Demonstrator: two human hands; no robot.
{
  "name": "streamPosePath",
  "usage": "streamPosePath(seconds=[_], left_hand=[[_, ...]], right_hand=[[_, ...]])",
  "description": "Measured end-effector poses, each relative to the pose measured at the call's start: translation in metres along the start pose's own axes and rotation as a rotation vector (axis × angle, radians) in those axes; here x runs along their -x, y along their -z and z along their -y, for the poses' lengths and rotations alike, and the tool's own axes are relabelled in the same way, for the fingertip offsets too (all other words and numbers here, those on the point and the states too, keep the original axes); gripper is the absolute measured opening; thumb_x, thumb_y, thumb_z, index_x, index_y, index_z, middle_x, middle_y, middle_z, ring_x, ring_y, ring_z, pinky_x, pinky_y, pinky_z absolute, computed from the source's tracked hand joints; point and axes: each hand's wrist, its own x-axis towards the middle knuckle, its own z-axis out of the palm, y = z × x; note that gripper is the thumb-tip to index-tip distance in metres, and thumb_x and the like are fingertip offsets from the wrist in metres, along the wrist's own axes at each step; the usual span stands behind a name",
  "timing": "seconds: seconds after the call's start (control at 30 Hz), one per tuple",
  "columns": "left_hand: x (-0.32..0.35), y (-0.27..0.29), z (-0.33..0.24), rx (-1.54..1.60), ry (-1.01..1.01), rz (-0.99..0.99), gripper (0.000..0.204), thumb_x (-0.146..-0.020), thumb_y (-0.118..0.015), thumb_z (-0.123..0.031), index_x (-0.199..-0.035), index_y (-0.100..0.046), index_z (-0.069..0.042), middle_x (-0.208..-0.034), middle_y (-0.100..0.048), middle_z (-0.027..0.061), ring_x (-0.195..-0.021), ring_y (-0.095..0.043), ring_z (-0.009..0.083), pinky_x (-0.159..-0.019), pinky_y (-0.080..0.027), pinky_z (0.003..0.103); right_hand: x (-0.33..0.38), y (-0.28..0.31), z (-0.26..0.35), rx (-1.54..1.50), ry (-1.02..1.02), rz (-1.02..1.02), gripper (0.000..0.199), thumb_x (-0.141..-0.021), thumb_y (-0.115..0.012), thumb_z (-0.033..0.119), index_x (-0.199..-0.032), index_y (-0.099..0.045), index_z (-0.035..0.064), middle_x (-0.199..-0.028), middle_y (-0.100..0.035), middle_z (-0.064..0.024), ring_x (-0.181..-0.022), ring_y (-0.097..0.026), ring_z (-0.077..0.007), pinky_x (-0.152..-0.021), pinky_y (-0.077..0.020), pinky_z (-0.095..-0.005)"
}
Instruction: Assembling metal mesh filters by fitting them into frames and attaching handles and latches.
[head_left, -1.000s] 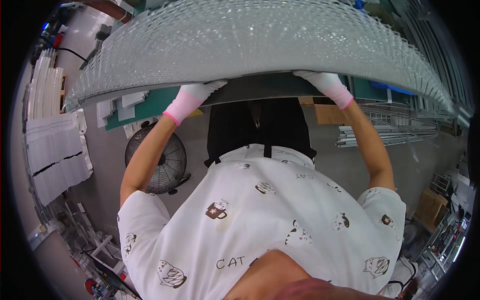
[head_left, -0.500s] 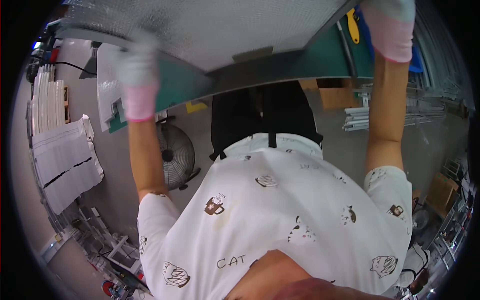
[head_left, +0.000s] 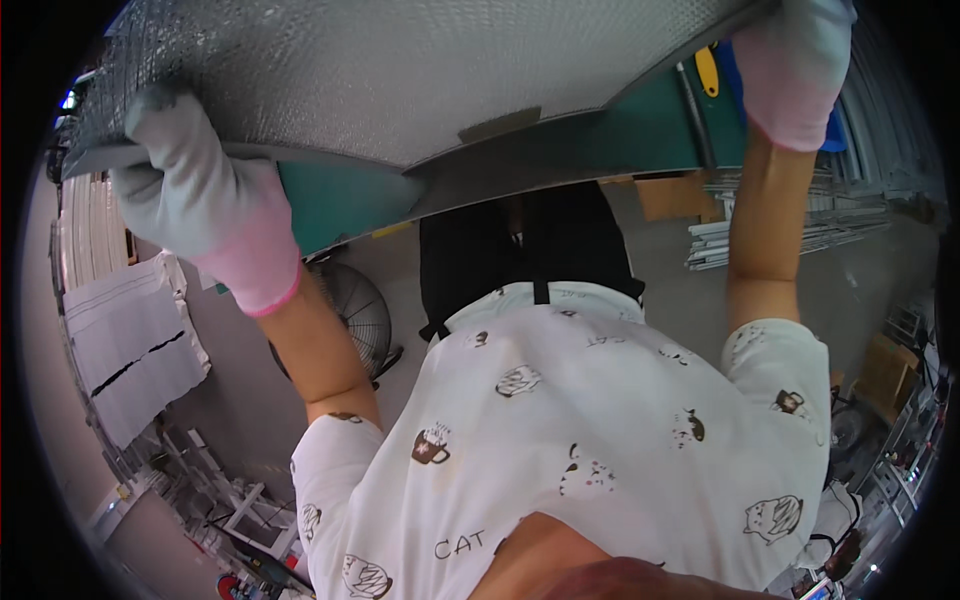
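left hand (head_left: 190,200) fingers clamped on bubble-wrap sheet (head_left: 400,70) | right hand (head_left: 795,65) same | long axis left-right

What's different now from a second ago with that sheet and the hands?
The silvery bubble-textured sheet has been drawn closer and now fills the top of the view. The gloved left hand and right hand have spread apart toward its ends, still gripping its edge. The green table and floor fan stayed put.

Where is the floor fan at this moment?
In the head view the floor fan stands on the grey floor at centre-left, below the green table edge, just right of the person's left forearm and left of the black apron.
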Motion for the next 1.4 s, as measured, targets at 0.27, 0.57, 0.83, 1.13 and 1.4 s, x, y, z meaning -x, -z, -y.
streamPosePath(seconds=[0.27,0.57,0.83,1.13,1.4], left_hand=[[-0.015,-0.032,-0.016,1.031,0.767,-0.24,0.019,-0.089,-0.054,-0.003,-0.107,-0.056,0.0,-0.092,-0.055,-0.0023,-0.081,-0.048,0.0053,-0.077,-0.041,0.021],[-0.031,-0.031,0.004,1.038,0.748,0.075,0.021,-0.091,-0.06,-0.014,-0.108,-0.056,-0.001,-0.088,-0.054,-0.0051,-0.076,-0.044,0.003,-0.071,-0.038,0.019],[-0.063,-0.03,-0.023,1.114,0.711,-0.128,0.054,-0.086,-0.063,-0.005,-0.135,-0.04,0.002,-0.11,-0.056,0.007,-0.087,-0.05,0.006,-0.08,-0.042,0.021],[-0.068,-0.033,-0.047,0.991,0.565,-0.6,0.043,-0.09,-0.055,0.001,-0.131,-0.045,0.002,-0.115,-0.059,0.0106,-0.088,-0.054,0.0081,-0.081,-0.045,0.022],[-0.058,-0.032,-0.059,1.209,0.504,-0.726,0.049,-0.086,-0.057,0.009,-0.131,-0.038,0.01,-0.125,-0.053,0.0239,-0.113,-0.057,0.0274,-0.098,-0.046,0.034]], right_hand=[[-0.005,0.015,0.0,0.875,0.275,0.366,0.018,-0.083,-0.062,0.0,-0.1,-0.065,0.0001,-0.092,-0.068,-0.0083,-0.084,-0.065,-0.0154,-0.074,-0.0539,-0.0266],[-0.022,-0.068,0.062,1.033,0.22,0.008,0.029,-0.092,-0.053,0.015,-0.116,-0.056,-0.0003,-0.092,-0.064,-0.0069,-0.083,-0.061,-0.0147,-0.071,-0.048,-0.0265],[-0.075,-0.099,0.068,2.093,-0.031,0.815,0.027,-0.089,-0.056,0.016,-0.114,-0.061,0.0043,-0.091,-0.066,-0.0094,-0.081,-0.064,-0.0191,-0.077,-0.0494,-0.0327],[-0.067,-0.122,0.043,2.217,-0.065,1.117,0.034,-0.083,-0.063,0.015,-0.115,-0.059,0.0019,-0.098,-0.065,-0.0127,-0.092,-0.063,-0.0245,-0.085,-0.0498,-0.0348],[-0.053,-0.11,0.016,2.016,0.083,1.194,0.033,-0.09,-0.054,0.022,-0.118,-0.056,0.0051,-0.098,-0.063,-0.017,-0.095,-0.06,-0.0316,-0.086,-0.0481,-0.0373]])
